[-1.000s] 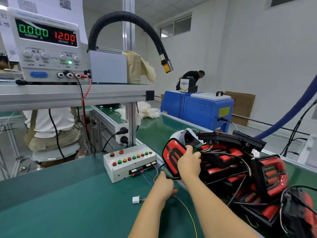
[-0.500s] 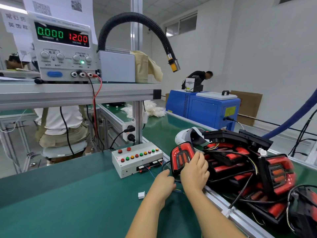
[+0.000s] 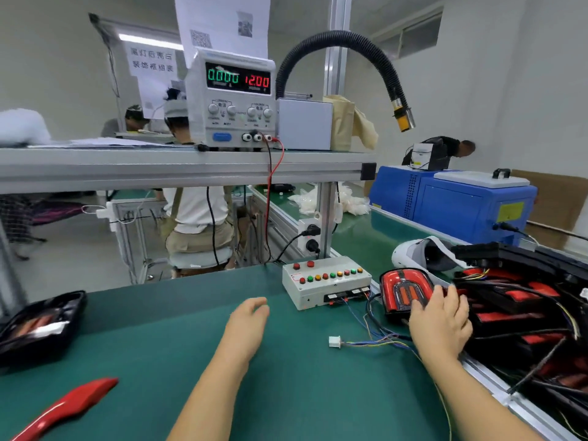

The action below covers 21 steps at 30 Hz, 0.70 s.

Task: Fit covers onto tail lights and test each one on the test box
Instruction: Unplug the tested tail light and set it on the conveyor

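The left hand point(image 3: 248, 316) hovers above the green surface point(image 3: 152, 338) near the middle, its fingers relaxed and loosely spread, holding nothing. The right hand point(image 3: 440, 323) lies against a red tail light point(image 3: 404, 289) at the right edge of the surface. Its fingers are spread and fairly straight along the light's right side, and its thumb touches the near edge. Motion blur hides whether any finger hooks behind the light.

This tail light stands tilted, with its lit face towards the camera, just right of the white test box point(image 3: 324, 283). The box carries rows of red, green and yellow buttons. Thin wires run from its near side across the surface to a small white connector point(image 3: 334, 341), which lies loose between the two forearms.

To the right, past the aluminium rail, a pile of tail lights point(image 3: 515, 300) lies tangled in black cables. A white curved object point(image 3: 416, 253) sits at the far end of the pile.

At the near left corner lies a long red cover point(image 3: 66, 404). Farther left is a black housing point(image 3: 38, 326) with something reddish inside.

On the shelf above, a power supply point(image 3: 230, 97) shows 0.000 in green and 12.00 in red. A black ribbed hose point(image 3: 346, 49) with a yellow tip arches to its right. A blue machine point(image 3: 455, 205) stands at the far right. A person point(image 3: 197, 214) sits beyond the shelf.
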### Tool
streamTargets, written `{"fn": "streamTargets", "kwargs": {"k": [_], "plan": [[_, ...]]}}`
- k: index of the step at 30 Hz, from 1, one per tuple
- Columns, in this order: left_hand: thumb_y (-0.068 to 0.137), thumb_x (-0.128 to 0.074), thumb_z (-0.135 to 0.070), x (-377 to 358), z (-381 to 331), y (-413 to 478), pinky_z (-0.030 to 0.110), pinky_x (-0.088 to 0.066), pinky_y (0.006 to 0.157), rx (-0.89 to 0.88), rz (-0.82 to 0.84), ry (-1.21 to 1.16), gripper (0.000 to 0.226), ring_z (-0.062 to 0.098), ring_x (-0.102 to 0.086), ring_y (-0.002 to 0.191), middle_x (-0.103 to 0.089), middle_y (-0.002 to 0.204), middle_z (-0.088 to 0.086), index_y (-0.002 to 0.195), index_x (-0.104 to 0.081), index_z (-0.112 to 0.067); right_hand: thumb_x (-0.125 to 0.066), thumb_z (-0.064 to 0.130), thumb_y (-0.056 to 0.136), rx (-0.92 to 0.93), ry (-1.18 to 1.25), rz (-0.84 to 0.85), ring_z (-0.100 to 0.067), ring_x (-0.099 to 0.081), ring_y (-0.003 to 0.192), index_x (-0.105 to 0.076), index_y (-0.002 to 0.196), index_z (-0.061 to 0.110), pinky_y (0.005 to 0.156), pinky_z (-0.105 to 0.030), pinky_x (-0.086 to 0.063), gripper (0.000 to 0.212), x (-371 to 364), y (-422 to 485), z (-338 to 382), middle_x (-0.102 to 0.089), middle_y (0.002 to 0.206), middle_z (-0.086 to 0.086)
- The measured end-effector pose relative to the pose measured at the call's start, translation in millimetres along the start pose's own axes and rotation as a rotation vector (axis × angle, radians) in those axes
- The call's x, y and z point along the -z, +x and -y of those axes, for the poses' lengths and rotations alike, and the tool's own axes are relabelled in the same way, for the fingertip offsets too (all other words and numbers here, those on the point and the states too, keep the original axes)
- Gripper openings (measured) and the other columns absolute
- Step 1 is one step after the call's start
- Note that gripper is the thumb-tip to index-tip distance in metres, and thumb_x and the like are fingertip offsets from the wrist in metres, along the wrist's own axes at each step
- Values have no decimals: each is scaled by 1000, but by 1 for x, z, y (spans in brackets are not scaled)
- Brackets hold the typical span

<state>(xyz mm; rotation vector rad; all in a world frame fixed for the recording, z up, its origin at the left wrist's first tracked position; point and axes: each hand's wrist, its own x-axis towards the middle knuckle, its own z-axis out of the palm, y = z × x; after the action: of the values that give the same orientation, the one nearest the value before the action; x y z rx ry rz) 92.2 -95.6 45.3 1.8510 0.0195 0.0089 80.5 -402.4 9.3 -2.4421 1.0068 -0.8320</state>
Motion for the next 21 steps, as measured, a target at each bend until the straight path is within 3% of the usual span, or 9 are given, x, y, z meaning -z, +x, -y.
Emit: {"fn": "streamTargets", "kwargs": {"k": [3, 6, 8, 11, 14, 18, 21], "plan": [[99, -43, -21, 53, 17, 4, 24, -37, 75, 18, -178, 37, 32, 9, -48, 96, -53, 132, -1, 128, -54, -17, -60, 28, 92, -30, 233, -43, -28, -10, 146, -37, 145, 11, 113, -51, -16, 61, 8, -15, 21, -20, 159, -10], [98, -46, -19, 91, 30, 3, 23, -36, 75, 15, -281, 121, 31, 12, -47, 99, -54, 132, 3, 126, -56, -12, -62, 23, 91, 129, 315, -49, -29, -10, 147, -42, 143, 11, 115, -51, -14, 57, 7, -44, 50, -24, 158, -11], [98, -48, -19, 108, 35, 2, 24, -35, 81, 23, -304, 184, 30, 17, -50, 103, -56, 131, 6, 125, -57, -10, -58, 27, 93, 283, 284, 55, -26, -5, 148, -42, 143, 14, 117, -47, -9, 54, 0, -74, 77, -23, 158, -7], [97, -49, -19, 123, 40, -1, 28, -37, 94, 24, -288, 281, 29, 22, -53, 115, -58, 129, 7, 123, -59, -10, -46, 42, 97, 547, 132, 389, -19, 5, 149, -32, 147, 28, 119, -41, -1, 53, -18, -125, 119, -16, 159, 6], [97, -49, -22, 131, 43, -5, 27, -38, 95, -10, -254, 398, 27, 18, -54, 113, -57, 126, 3, 120, -61, -15, -36, 53, 98, 752, 17, 680, -17, 11, 148, -22, 150, 35, 119, -44, 6, 57, -38, -173, 149, -8, 161, 11], [94, -52, -20, 153, 42, -4, 29, -40, 96, -151, -362, 526, 24, 18, -53, 115, -62, 121, -1, 112, -67, -17, -29, 55, 99, 792, 61, 772, -11, 9, 148, -22, 150, 37, 118, -44, 9, 55, -52, -198, 157, -8, 160, 14], [93, -54, -30, 188, 43, 7, 35, -36, 103, -103, -505, 775, 36, 25, -44, 125, -54, 133, 3, 125, -60, -16, -28, 54, 100, 756, 78, 758, -8, -1, 148, -27, 148, 35, 119, -39, 4, 52, -57, -196, 148, -16, 159, 12]]}}
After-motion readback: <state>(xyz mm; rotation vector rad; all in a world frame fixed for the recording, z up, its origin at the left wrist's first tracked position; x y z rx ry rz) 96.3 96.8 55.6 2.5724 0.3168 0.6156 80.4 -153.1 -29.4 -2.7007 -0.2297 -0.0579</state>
